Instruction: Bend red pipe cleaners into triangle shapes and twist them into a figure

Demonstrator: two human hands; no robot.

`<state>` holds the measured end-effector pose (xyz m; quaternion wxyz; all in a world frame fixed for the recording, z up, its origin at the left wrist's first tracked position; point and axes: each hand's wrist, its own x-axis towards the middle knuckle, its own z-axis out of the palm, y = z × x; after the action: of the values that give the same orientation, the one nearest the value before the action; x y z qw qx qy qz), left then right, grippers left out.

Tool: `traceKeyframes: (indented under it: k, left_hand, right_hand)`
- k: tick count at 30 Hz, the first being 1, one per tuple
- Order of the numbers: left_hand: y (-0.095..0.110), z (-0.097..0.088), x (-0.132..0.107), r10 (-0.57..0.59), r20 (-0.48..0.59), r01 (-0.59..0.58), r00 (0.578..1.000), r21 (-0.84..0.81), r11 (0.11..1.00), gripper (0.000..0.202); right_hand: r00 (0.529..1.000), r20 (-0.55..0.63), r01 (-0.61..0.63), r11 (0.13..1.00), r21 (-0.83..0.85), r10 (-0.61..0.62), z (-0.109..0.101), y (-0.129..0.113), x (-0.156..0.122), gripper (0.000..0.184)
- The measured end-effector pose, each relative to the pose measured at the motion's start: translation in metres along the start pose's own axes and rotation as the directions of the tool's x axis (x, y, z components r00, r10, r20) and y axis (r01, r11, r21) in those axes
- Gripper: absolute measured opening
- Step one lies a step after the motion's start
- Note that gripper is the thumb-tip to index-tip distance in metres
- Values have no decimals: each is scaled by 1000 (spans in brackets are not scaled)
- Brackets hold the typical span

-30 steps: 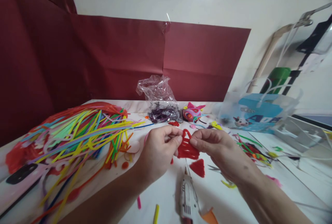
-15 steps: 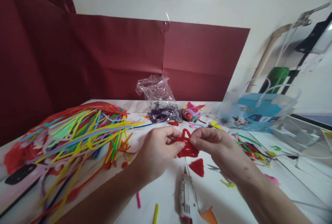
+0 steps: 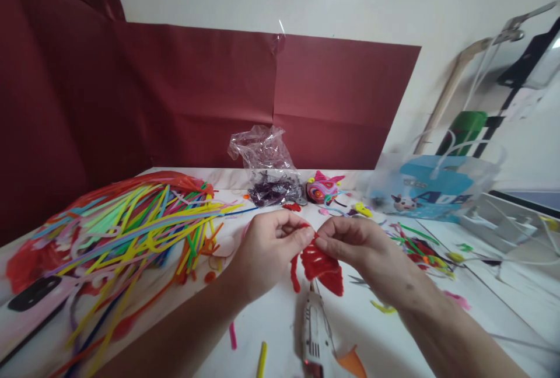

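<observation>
My left hand (image 3: 266,249) and my right hand (image 3: 356,244) meet over the middle of the white table (image 3: 280,331), both pinched shut on a red pipe-cleaner shape (image 3: 317,261). The shape hangs down below my fingertips, with a loose red tail at its left. It partly covers a flat red triangle (image 3: 335,284) lying on the table just beneath. A white glue gun (image 3: 312,334) lies right under the hands, its nozzle pointing toward them.
A big heap of many-coloured pipe cleaners (image 3: 131,220) fills the left side, with a phone (image 3: 35,293) by it. Behind the hands are a clear plastic bag (image 3: 266,165), a small pink figure (image 3: 321,188) and a blue-printed bag (image 3: 431,188). Scraps lie at right.
The red shape has swung down from between my fingertips and now hangs lower, over the red triangle. Both hands stayed nearly in place, pinching its top.
</observation>
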<state>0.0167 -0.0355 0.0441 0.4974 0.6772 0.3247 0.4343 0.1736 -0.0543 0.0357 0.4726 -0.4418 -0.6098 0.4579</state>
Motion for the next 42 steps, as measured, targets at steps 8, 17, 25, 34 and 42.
traceKeyframes:
  k: [8,17,25,34,42]
  left_hand:
    - [-7,-5,3,-77,19,78,997,-25,997,15]
    - [-6,-7,6,-80,66,88,995,-129,988,24]
    - [-1,-6,3,-44,11,44,999,-13,999,14]
    - [-8,-2,4,17,-120,-18,993,-7,1000,15]
    - [-6,-4,-2,78,1,-77,997,178,981,18]
  right_hand:
    - [986,158,-56,998,15,53,1,-4,-4,26]
    - [999,2,32,998,45,-32,-4,3,0,24]
    - [986,-136,111,986,122,-94,0,5,3,23]
    - [994,-85,87,973,212,-71,2,7,5,20]
    - [990,-139,50,981,187,-24,2,5,5,21]
